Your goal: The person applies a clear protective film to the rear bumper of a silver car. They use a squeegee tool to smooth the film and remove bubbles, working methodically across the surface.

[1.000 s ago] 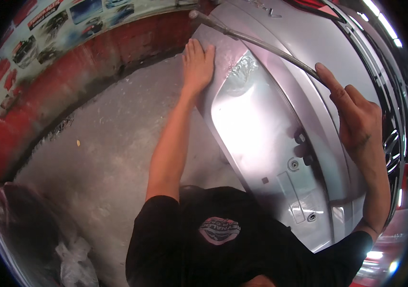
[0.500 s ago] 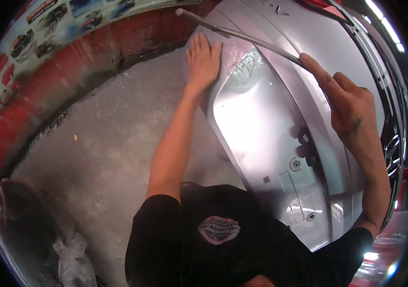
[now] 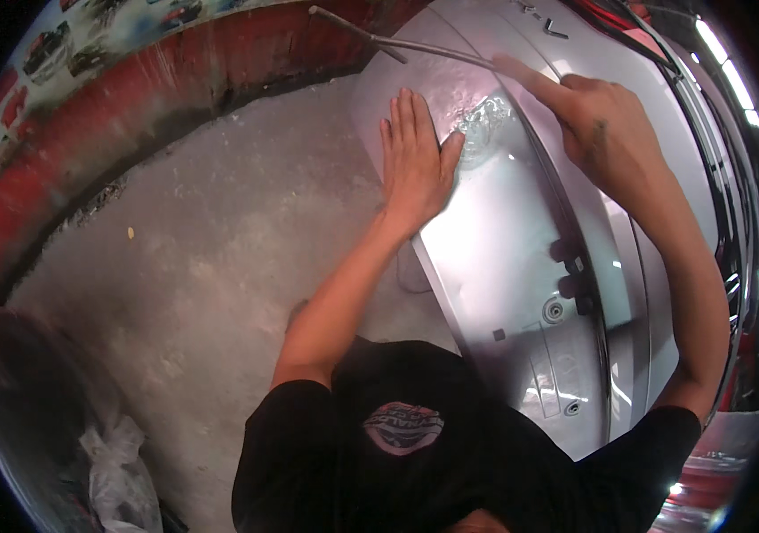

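Note:
My left hand (image 3: 419, 155) lies flat, fingers stretched out, on the edge of a silver car tailgate (image 3: 477, 240). Its thumb reaches beside a crumpled, shiny dent (image 3: 486, 129) in the panel. My right hand (image 3: 606, 129) is closed round the handle of a hammer (image 3: 433, 48), a slim metal one with a long thin head, its index finger pointing along the handle. The hammer's head sits above and beyond my left fingertips; whether it touches the panel I cannot tell.
A low red wall (image 3: 175, 71) with pictured panels curves along the far left above the concrete floor (image 3: 184, 240). A dark plastic-wrapped item (image 3: 33, 417) and a clear plastic bag (image 3: 122, 480) are at lower left. Lamps shine at upper right.
My left hand has slid nearer to me and to the right, closer to the dent. My right hand has moved away from me and leftward with the hammer. The view has shifted slightly.

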`<state>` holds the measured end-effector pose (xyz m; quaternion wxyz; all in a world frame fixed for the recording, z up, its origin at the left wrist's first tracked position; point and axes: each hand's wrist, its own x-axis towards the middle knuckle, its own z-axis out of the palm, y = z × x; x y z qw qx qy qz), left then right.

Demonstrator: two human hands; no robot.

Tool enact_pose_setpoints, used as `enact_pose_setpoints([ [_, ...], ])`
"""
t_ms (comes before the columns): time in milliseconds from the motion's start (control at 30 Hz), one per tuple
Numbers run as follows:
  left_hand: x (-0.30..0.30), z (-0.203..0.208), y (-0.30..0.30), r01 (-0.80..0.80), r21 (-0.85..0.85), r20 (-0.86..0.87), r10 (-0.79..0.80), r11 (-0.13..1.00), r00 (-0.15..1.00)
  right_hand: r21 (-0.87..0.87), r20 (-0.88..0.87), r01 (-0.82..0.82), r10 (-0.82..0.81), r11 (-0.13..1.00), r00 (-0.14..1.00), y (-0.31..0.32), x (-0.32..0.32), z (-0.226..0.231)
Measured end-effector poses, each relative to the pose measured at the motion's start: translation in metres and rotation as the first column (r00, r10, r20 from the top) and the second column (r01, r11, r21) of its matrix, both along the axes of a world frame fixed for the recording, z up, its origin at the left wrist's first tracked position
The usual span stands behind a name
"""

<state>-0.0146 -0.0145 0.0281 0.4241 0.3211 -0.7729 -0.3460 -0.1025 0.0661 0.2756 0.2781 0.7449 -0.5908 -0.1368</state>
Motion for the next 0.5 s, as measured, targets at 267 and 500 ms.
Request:
enact_pose_setpoints([
  [267,-0.002,-0.006,0.002,0.014,0.0,-0.074,-0.014,1.0,0.997,0.054,-0.05,-0.041,0.044,0.998,0.998,-0.038,-0.002,-0.012],
  [500,0.0,-0.004,0.003,0.027,0.004,-0.068,-0.026,1.0,0.997,0.075,-0.056,-0.015,0.02,0.997,0.998,-0.037,-0.005,-0.014],
])
